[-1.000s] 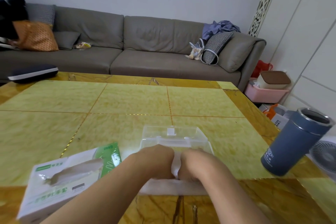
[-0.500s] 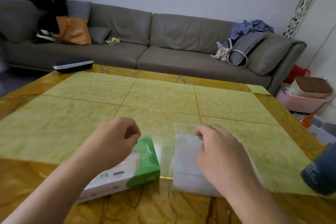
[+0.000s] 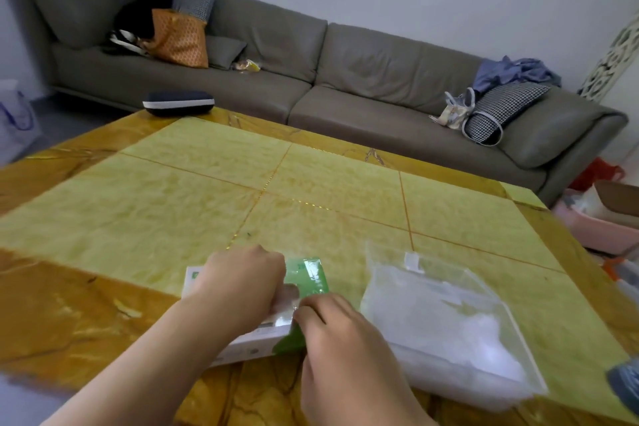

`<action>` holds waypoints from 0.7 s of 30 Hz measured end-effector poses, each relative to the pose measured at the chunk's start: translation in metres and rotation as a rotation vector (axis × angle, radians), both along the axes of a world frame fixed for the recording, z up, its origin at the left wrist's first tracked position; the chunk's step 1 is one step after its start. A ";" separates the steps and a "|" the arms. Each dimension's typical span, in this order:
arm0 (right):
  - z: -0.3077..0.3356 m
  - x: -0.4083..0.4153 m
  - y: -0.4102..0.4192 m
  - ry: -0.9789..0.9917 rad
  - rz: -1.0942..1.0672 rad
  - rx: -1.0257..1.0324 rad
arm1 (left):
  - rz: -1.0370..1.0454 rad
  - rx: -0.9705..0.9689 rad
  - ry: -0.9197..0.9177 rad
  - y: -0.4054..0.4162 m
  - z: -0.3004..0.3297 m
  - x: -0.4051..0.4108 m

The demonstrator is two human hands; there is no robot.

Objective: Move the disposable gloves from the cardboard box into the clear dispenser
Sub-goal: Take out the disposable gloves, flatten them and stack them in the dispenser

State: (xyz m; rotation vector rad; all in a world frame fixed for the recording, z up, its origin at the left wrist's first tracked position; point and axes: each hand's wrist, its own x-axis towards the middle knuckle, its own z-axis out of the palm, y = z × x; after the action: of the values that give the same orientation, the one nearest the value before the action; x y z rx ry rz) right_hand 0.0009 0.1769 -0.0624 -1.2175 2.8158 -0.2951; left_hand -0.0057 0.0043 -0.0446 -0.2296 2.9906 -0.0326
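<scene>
A white and green cardboard box (image 3: 313, 278) of disposable gloves lies near the table's front edge. My left hand (image 3: 242, 282) rests on top of the box with its fingers curled into the opening, where pale gloves (image 3: 288, 299) show. My right hand (image 3: 340, 339) pinches at the same opening from the box's near right corner. To the right lies the clear dispenser (image 3: 446, 325), with a heap of translucent white gloves inside it. Neither hand touches the dispenser.
The yellow tiled table (image 3: 311, 190) stretches ahead. A dark case (image 3: 178, 103) sits at its far left corner. A blue tumbler (image 3: 627, 380) shows at the right edge. A grey sofa (image 3: 363, 79) stands behind, and a pink bin (image 3: 594, 228) sits on the floor to the right.
Both hands left the dispenser and came onto the cardboard box. My left hand now covers the box top and my right hand moved left to its opening. The view turned left.
</scene>
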 end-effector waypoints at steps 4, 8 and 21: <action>-0.001 0.002 0.000 0.006 0.003 0.005 | -0.042 0.017 0.030 0.005 -0.001 -0.001; 0.004 0.002 0.002 0.001 -0.012 -0.008 | -0.023 0.209 0.108 -0.006 -0.002 0.003; 0.008 0.005 -0.001 0.004 -0.021 0.071 | 0.042 0.655 0.317 -0.022 0.006 0.007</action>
State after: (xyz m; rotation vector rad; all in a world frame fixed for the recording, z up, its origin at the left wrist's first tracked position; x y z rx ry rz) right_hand 0.0058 0.1762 -0.0541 -1.1763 2.8175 -0.1926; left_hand 0.0009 -0.0172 -0.0388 -0.2323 3.0845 1.0533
